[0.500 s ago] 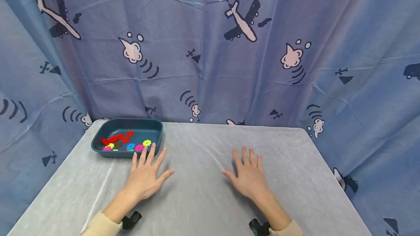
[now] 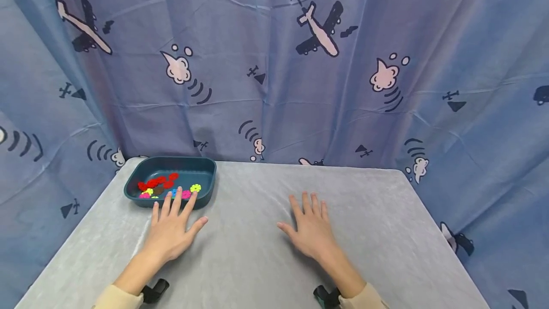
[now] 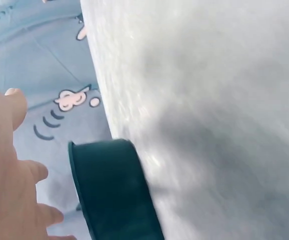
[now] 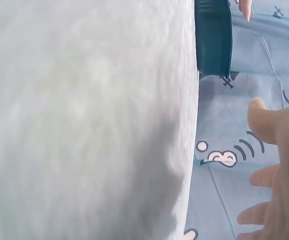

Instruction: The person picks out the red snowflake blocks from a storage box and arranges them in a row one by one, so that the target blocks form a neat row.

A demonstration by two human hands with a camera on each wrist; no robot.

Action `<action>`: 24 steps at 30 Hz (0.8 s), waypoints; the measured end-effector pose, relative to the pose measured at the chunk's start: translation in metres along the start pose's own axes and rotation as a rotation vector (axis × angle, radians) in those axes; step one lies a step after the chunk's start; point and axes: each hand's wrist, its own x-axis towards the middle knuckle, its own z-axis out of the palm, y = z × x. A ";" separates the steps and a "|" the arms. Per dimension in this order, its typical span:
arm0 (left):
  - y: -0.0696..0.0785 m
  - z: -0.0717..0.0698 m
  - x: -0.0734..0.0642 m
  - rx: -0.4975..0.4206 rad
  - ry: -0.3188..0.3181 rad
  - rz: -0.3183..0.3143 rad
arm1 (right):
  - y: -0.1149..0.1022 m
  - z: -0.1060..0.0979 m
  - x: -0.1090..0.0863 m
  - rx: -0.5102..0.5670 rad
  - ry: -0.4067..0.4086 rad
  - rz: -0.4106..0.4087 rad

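Coloured pieces (image 2: 160, 180) held by neither hand: left hand (image 2: 168, 235) and right hand (image 2: 313, 232) both empty, fingers spread wide, thumbs out towards each other. All visible pieces lie in the green tray (image 2: 195, 176), far left on the table (image 2: 253, 252). Progress, as judged: handling looks unstarted, nothing sorted or set out; the remaining work appears to be all of it. Pose: backs of hands up, forearms reaching in from the near side. Left fingertips overlap the tray's near rim in head view, contact unclear; right hand hovers well right of it.
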 end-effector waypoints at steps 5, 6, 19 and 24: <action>-0.012 -0.003 -0.003 0.001 -0.007 -0.023 | -0.012 0.003 0.005 0.013 0.009 -0.033; -0.014 -0.003 -0.004 -0.002 -0.005 -0.025 | -0.015 0.003 0.007 0.018 0.012 -0.040; -0.033 -0.016 -0.007 0.017 0.013 -0.047 | -0.045 0.009 0.028 0.040 -0.001 -0.094; -0.043 -0.023 -0.007 0.019 0.021 -0.064 | -0.058 0.009 0.037 0.038 -0.038 -0.096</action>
